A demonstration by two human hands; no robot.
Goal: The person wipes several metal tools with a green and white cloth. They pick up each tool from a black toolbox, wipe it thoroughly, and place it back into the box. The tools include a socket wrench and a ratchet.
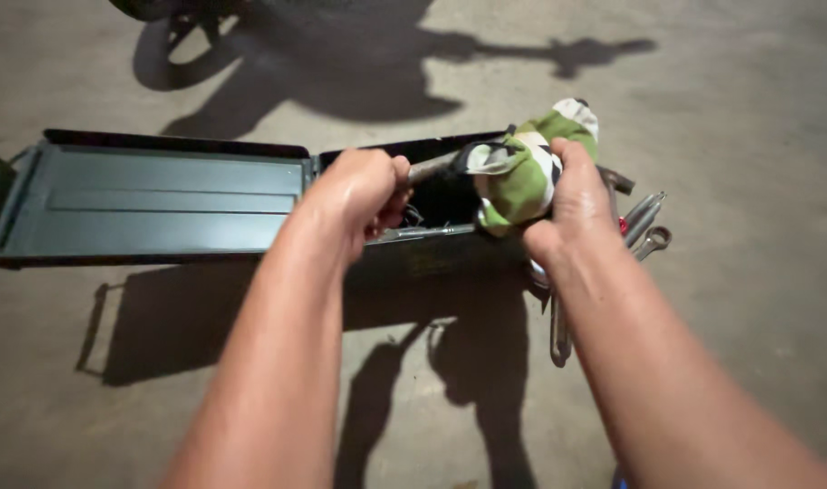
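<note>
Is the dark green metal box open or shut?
Open: the dark green metal box has its lid swung flat leftward.

I see a matt, dark green painted metal box (169, 195) on rough grey concrete floor (749, 118), a soft green-and-white patterned cloth (522, 167) wrapped around a dull metal tool (427, 169), and shiny bare steel wrenches (647, 226) beside it.

The green-and-white cloth (522, 172) wraps the far end of the metal rod (429, 169), hiding its tip. The box (413, 254) interior lies in shadow, contents indistinct. Wrenches (644, 226) are partly covered by the right hand (572, 208); a wheel (173, 23) is cut off at the top edge.
</note>
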